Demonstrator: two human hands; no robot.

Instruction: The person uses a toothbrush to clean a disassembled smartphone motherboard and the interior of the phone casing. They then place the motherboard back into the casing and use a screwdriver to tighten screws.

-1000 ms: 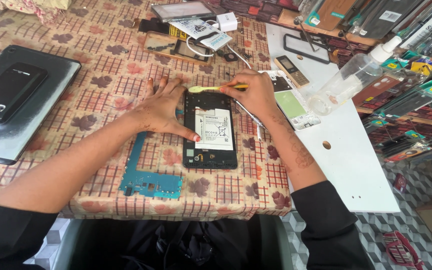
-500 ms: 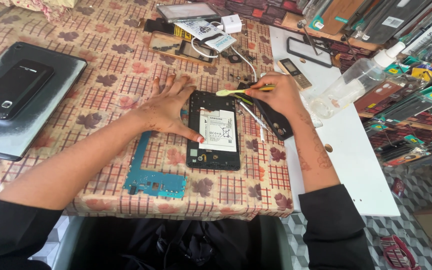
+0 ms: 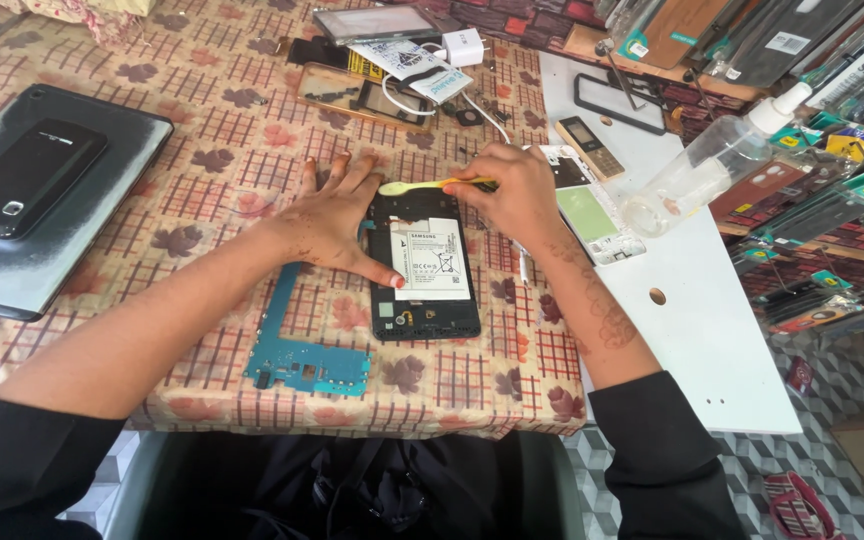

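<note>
An opened black phone (image 3: 424, 300) with a white battery (image 3: 431, 259) lies back-up on the patterned tablecloth. My left hand (image 3: 330, 218) rests flat on its left edge, thumb touching the battery. My right hand (image 3: 512, 190) sits at the phone's top right corner and grips a yellow toothbrush (image 3: 422, 185), whose head points left over the top of the phone. A teal circuit board (image 3: 302, 352) lies just left of the phone, below my left wrist.
A grey tablet (image 3: 102, 210) with a black phone (image 3: 22, 178) on it lies at the left. A white board (image 3: 692, 330) at the right carries a clear bottle (image 3: 712, 165), a small keypad phone (image 3: 589, 144) and a green-screened part (image 3: 589, 212). Cables, charger and phone parts crowd the back.
The view has shifted slightly. Both hands stay on the phone; the toothbrush head has moved a little along the phone's top edge.
</note>
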